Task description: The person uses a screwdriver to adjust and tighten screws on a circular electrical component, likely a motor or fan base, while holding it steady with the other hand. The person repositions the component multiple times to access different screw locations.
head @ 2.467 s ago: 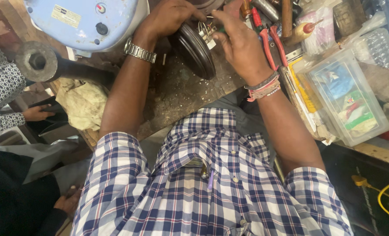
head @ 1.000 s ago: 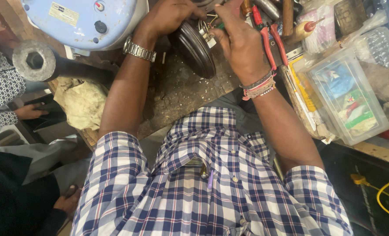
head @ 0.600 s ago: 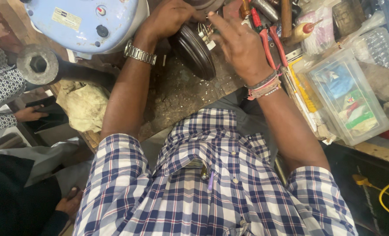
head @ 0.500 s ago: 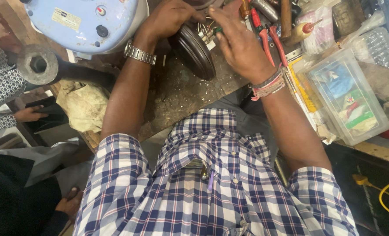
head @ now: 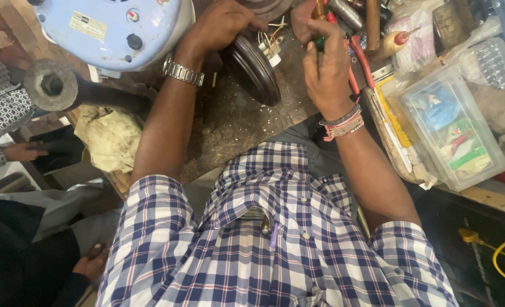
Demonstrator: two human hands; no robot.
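Note:
A dark round motor part [head: 257,68] with loose coloured wires [head: 268,44] stands on edge on the worn workbench [head: 230,122]. My left hand [head: 221,25], with a metal watch on the wrist, grips the top of that part. My right hand [head: 325,65], with thread bands on the wrist, is closed around a screwdriver with a green and orange handle [head: 319,28], held close to the wires. The tool's tip is hidden behind my fingers.
A pale blue appliance housing [head: 113,28] lies at the far left. Red-handled pliers [head: 359,62], a glue bottle [head: 389,45] and a clear plastic box of small packets [head: 454,128] crowd the right. Another person's hand [head: 17,152] shows at the left, beside a rag [head: 110,139].
My right hand has closed into a fist around the screwdriver and turned upright near the wires. My left hand stays on the round part.

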